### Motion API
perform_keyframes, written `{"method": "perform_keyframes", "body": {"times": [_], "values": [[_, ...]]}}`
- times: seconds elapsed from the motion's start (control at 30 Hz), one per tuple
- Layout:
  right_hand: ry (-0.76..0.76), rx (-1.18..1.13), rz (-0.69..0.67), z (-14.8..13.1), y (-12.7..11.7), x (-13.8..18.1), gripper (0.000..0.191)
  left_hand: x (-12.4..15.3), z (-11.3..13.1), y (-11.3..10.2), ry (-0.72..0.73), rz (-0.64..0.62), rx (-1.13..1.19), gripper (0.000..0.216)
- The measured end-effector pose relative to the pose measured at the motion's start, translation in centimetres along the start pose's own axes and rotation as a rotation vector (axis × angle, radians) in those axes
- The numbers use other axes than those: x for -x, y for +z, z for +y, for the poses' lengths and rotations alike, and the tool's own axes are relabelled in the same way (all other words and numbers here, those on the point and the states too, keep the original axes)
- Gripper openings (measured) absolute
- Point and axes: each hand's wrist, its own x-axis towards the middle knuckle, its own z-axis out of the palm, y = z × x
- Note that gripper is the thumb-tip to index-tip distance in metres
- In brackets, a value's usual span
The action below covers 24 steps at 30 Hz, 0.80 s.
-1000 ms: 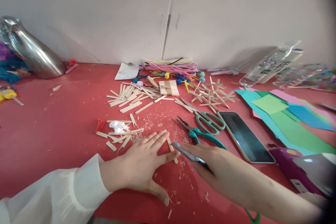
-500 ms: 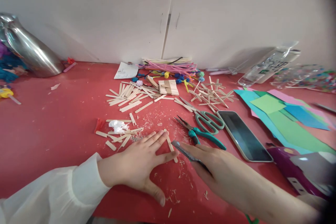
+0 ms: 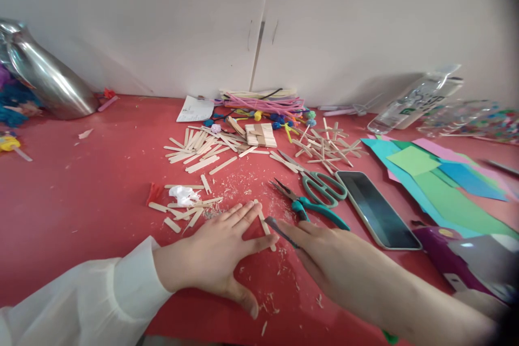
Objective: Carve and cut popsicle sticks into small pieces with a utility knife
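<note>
My left hand (image 3: 219,251) lies flat with its fingers spread. Its fingertips press on a wooden craft stick (image 3: 263,218) that lies slanted on the red table. My right hand (image 3: 330,257) is closed around a utility knife (image 3: 280,229), most of whose handle is hidden under the fingers. The blade end is right beside the stick, near my left index finger; whether it touches the wood I cannot tell. Wood shavings (image 3: 267,303) are scattered around both hands. Cut stick pieces (image 3: 172,225) and a crumpled white lump (image 3: 184,195) lie left of my left hand.
Teal pliers (image 3: 320,212), scissors (image 3: 324,189) and a phone (image 3: 377,208) lie beyond my right hand. Farther back are loose craft sticks (image 3: 198,146), a bundle of sticks (image 3: 265,135) and pink pipe cleaners (image 3: 263,102). Coloured paper (image 3: 441,189) and a bottle (image 3: 405,108) are right; a metal jug (image 3: 52,75) stands left.
My right hand and the knife have shifted very slightly, the knife's handle now less visible under the fingers. My left hand still presses on the stick, almost unmoved.
</note>
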Motion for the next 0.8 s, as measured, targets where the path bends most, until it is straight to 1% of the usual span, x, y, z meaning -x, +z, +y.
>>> {"method": "perform_keyframes", "body": {"times": [0.1, 0.17, 0.2, 0.3, 0.4, 0.5, 0.63, 0.67, 0.8], "values": [[-0.099, 0.063, -0.023, -0.4, -0.5, -0.5, 0.058, 0.0, 0.2, -0.3, -0.005, -0.012, 0.015, 0.097], [-0.141, 0.034, -0.035, -0.4, -0.8, -0.7, 0.052, 0.0, 0.2, -0.4, -0.008, -0.012, 0.033, 0.097], [-0.138, -0.005, -0.043, -0.2, -0.9, -0.8, 0.05, 0.0, 0.3, -0.4, -0.007, -0.007, 0.04, 0.098], [-0.034, -0.181, -0.056, 0.4, -1.2, -0.9, 0.047, 0.0, 0.2, -0.3, 0.002, -0.001, 0.056, 0.102], [0.07, -0.407, -0.063, 1.0, -1.2, -0.8, 0.04, -0.1, 0.2, -0.1, -0.003, 0.009, 0.069, 0.105], [0.158, -0.673, -0.087, 1.2, -0.8, -0.8, 0.036, -0.1, 0.1, 0.0, -0.004, 0.027, 0.08, 0.105], [0.271, -1.0, -0.056, 0.9, 0.0, -0.6, 0.033, -0.1, 0.1, 0.0, 0.001, 0.017, 0.086, 0.103], [0.297, -1.076, -0.065, 0.8, 0.1, -0.5, 0.034, -0.1, 0.1, 0.0, 0.0, 0.014, 0.084, 0.102], [0.453, -1.4, -0.211, 1.0, 0.5, -0.1, 0.045, -0.1, 0.2, -0.2, -0.002, 0.006, 0.068, 0.098]]}}
